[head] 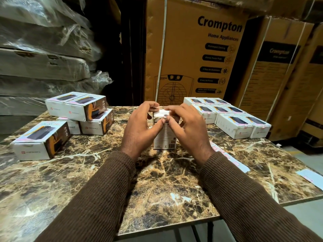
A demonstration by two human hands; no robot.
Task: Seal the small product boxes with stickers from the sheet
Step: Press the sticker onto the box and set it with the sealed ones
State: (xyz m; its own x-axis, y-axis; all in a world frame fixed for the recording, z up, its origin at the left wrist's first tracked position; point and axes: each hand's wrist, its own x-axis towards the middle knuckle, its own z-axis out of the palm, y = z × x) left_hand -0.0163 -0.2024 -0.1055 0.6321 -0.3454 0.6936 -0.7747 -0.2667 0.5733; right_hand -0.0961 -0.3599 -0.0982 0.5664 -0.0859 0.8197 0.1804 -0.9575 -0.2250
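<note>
Box [164, 135] upright on end at mid-table, both hands on its top flap.
Print on it too small to read. Left hand [139, 126] curls round the left side, thumb tip at the top front edge; right hand [188, 126] pinches at the same edge, fingers bent over the flap, and what the pinch holds can't be made out. Left stack of boxes [82, 110] reads "65W", "PORTRONICS"; right batch [227, 116] lies flat in rows with pink seals. Sticker sheet [229, 158] lies right of the right wrist on the marble table [166, 189]. Behind: "Crompton Home Appliances" carton [195, 55].
</note>
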